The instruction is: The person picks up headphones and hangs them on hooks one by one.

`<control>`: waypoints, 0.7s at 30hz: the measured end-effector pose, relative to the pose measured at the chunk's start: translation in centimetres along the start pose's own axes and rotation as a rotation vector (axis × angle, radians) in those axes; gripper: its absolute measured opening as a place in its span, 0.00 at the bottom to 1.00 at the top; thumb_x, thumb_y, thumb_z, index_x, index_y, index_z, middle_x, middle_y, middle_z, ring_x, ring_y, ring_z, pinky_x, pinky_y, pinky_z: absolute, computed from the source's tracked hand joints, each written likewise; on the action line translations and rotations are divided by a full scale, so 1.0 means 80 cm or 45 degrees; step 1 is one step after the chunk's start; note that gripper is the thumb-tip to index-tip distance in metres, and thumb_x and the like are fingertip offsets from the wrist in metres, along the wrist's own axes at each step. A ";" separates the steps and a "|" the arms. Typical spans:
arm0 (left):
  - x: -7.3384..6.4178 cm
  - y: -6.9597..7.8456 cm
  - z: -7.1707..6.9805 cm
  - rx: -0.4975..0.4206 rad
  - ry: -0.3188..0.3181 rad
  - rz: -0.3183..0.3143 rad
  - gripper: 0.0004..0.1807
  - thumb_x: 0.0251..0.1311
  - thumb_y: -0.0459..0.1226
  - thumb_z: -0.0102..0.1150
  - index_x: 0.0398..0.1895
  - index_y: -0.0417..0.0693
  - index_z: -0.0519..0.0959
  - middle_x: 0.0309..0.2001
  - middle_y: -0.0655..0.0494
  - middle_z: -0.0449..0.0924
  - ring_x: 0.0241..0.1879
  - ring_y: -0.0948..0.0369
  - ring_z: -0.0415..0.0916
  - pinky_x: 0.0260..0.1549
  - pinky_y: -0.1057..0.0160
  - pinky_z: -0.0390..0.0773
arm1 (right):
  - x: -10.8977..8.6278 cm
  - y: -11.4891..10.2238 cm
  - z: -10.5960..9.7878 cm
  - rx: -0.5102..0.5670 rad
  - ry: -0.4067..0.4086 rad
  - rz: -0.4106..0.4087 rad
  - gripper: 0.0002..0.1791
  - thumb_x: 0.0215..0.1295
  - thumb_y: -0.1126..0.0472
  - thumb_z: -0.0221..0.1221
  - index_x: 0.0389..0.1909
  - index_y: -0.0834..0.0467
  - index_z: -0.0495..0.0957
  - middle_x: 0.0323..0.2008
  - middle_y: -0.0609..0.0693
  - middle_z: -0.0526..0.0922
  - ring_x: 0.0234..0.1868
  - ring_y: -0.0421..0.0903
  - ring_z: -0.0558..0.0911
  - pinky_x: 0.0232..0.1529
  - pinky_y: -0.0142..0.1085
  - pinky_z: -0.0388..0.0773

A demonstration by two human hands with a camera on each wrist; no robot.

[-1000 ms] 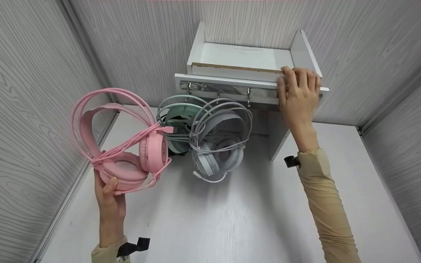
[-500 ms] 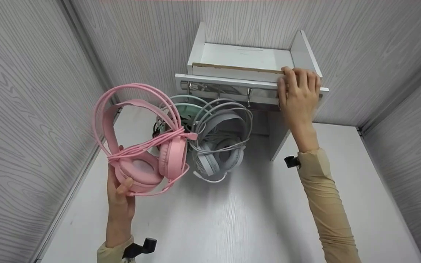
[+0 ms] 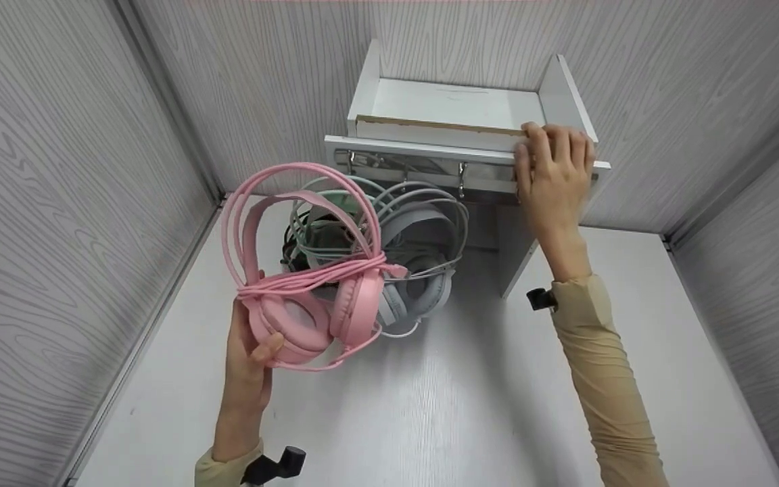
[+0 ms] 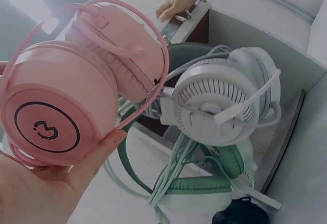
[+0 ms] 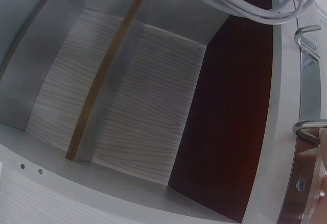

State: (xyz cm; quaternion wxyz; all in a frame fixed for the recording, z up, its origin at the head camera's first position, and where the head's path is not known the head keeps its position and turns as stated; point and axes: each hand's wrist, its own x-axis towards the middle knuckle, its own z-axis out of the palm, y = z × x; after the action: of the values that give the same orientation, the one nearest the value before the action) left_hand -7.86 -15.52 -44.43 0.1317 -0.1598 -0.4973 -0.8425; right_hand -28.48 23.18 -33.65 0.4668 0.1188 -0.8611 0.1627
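Note:
My left hand holds a pink headset by one ear cup, thumb across its front. A coiled pink cable is wrapped across the headset, which overlaps the hanging headsets in the head view. In the left wrist view, the thumb and palm support the ear cup with a round logo. My right hand grips the right end of the hook rail, fingers over the top edge. Metal hooks line the rail. A light grey headset and a green headset hang below its left part.
Above the rail is a white shelf with side panels. A side panel stands below it on the white tabletop. Something black shows beneath the green headset. Grained wall panels enclose the sides and back.
My left hand has carried the pink headset to the right, so that it now overlaps the green and grey headsets in the head view. My right hand has stayed on the rail.

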 end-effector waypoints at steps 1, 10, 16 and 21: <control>0.000 0.000 0.002 0.015 -0.008 -0.006 0.53 0.54 0.29 0.52 0.80 0.38 0.35 0.77 0.36 0.41 0.69 0.50 0.55 0.64 0.63 0.71 | 0.000 0.000 0.000 -0.001 0.003 -0.001 0.21 0.81 0.46 0.45 0.59 0.53 0.77 0.52 0.56 0.78 0.59 0.56 0.71 0.74 0.47 0.53; -0.004 -0.007 0.022 0.130 -0.053 -0.032 0.54 0.53 0.32 0.55 0.80 0.37 0.35 0.76 0.36 0.41 0.70 0.48 0.53 0.64 0.63 0.70 | 0.000 0.000 0.000 -0.016 -0.023 0.029 0.21 0.81 0.45 0.45 0.59 0.52 0.77 0.53 0.57 0.78 0.60 0.56 0.71 0.75 0.47 0.51; -0.006 -0.014 0.036 0.232 -0.097 -0.051 0.54 0.51 0.31 0.57 0.80 0.37 0.38 0.75 0.37 0.45 0.70 0.48 0.54 0.64 0.61 0.71 | 0.000 0.001 -0.001 -0.012 -0.009 0.026 0.21 0.81 0.45 0.45 0.59 0.53 0.77 0.53 0.57 0.78 0.60 0.56 0.71 0.74 0.47 0.52; -0.010 -0.024 0.047 0.267 -0.123 -0.122 0.57 0.51 0.34 0.60 0.80 0.35 0.35 0.76 0.35 0.43 0.70 0.48 0.54 0.63 0.62 0.71 | 0.000 0.002 -0.002 -0.014 0.000 0.020 0.21 0.81 0.46 0.45 0.59 0.53 0.77 0.53 0.57 0.78 0.60 0.57 0.71 0.74 0.47 0.52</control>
State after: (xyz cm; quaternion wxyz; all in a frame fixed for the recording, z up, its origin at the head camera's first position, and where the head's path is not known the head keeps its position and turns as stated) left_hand -7.35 -11.24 -44.59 0.0830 -0.1617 -0.5955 -0.7825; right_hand -28.42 23.39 -33.61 0.4661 0.1095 -0.8629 0.1617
